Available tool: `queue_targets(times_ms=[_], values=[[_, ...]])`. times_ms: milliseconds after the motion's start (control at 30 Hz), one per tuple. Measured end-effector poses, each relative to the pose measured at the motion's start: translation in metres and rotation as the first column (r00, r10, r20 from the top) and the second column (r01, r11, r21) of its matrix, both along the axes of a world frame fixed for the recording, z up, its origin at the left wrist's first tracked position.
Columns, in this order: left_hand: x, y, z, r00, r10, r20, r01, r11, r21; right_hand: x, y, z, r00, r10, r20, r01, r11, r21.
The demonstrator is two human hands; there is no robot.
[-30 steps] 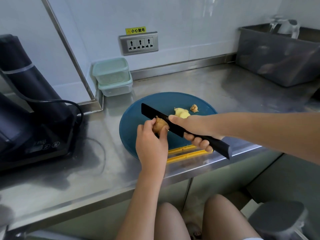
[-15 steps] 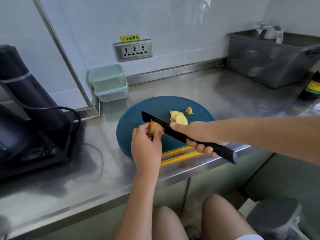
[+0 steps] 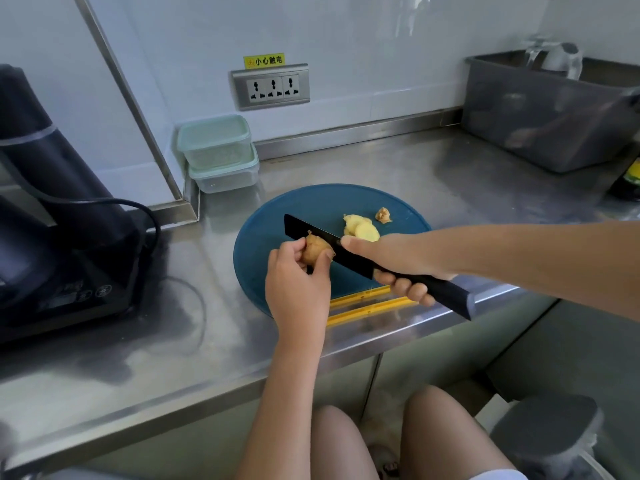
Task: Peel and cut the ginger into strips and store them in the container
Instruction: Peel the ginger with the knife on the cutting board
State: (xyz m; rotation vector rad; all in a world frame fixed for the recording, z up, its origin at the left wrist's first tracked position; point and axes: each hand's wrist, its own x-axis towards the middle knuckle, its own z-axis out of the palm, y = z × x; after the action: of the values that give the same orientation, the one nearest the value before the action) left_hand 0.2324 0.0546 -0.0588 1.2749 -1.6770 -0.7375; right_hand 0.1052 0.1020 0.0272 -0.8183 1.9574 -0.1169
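My left hand (image 3: 297, 282) pinches a brown unpeeled piece of ginger (image 3: 314, 252) above the round blue cutting board (image 3: 266, 233). My right hand (image 3: 398, 261) grips the handle of a black knife (image 3: 311, 232), its blade lying against the ginger's far side and my forefinger stretched along the blade's back. Pale peeled ginger pieces (image 3: 360, 228) lie on the board just behind the knife. A small brown scrap (image 3: 383, 215) lies beyond them. Two stacked lidded containers (image 3: 218, 152) stand at the back left of the board.
A black appliance (image 3: 62, 216) with a cable fills the counter's left side. A grey tub (image 3: 550, 112) stands at the back right, a dark bottle (image 3: 628, 181) beside it. A wall socket (image 3: 272, 86) is behind. Yellow strips (image 3: 367, 303) lie at the counter's front edge.
The ginger has turned slightly in my left hand and the knife has stayed against it. The camera has shifted a little.
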Motion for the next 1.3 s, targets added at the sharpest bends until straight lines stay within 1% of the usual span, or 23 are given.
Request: queue_targets(times_ms=[233, 367, 467, 667, 767, 867, 967, 1100, 1233, 1300], values=[[0.000, 0.000, -0.002, 1.000, -0.005, 0.000, 0.005, 1.000, -0.012, 0.017, -0.042, -0.006, 1.000, 0.028, 0.006, -0.028, 0.998, -0.049], [0.001, -0.002, -0.005, 1.000, 0.005, 0.016, -0.004, 1.000, -0.006, 0.021, -0.048, -0.012, 0.998, 0.048, 0.027, -0.045, 0.994, -0.096], [0.001, 0.000, -0.007, 1.000, -0.002, 0.013, 0.002, 1.000, -0.004, 0.022, -0.047, -0.015, 0.999, 0.030, 0.033, -0.026, 0.993, -0.119], [0.001, -0.002, -0.009, 0.999, 0.037, 0.033, -0.035, 0.998, -0.059, 0.009, -0.028, -0.018, 0.999, -0.018, 0.030, 0.020, 0.998, -0.053], [0.001, -0.003, -0.008, 0.999, 0.037, 0.027, -0.036, 0.998, -0.056, -0.006, -0.016, -0.018, 0.995, -0.019, 0.097, 0.024, 0.998, -0.057], [0.002, -0.001, -0.008, 1.000, 0.011, 0.006, -0.011, 1.000, -0.029, -0.014, -0.006, -0.022, 0.982, -0.053, 0.179, 0.078, 0.988, -0.134], [0.001, 0.000, -0.006, 1.000, -0.002, 0.011, 0.002, 1.000, -0.017, -0.017, 0.000, -0.024, 0.978, -0.069, 0.196, 0.110, 0.972, -0.207], [0.001, -0.001, -0.006, 0.999, -0.017, 0.033, 0.017, 1.000, -0.008, -0.028, 0.007, -0.016, 0.969, -0.094, 0.229, 0.151, 0.957, -0.247], [-0.001, -0.003, -0.005, 0.998, -0.040, 0.041, 0.041, 0.999, -0.020, -0.044, 0.016, -0.001, 0.917, -0.133, 0.377, 0.264, 0.909, -0.321], [-0.001, -0.002, -0.003, 0.998, -0.045, 0.041, 0.047, 0.998, -0.032, -0.049, 0.021, 0.007, 0.901, -0.121, 0.417, 0.279, 0.897, -0.344]])
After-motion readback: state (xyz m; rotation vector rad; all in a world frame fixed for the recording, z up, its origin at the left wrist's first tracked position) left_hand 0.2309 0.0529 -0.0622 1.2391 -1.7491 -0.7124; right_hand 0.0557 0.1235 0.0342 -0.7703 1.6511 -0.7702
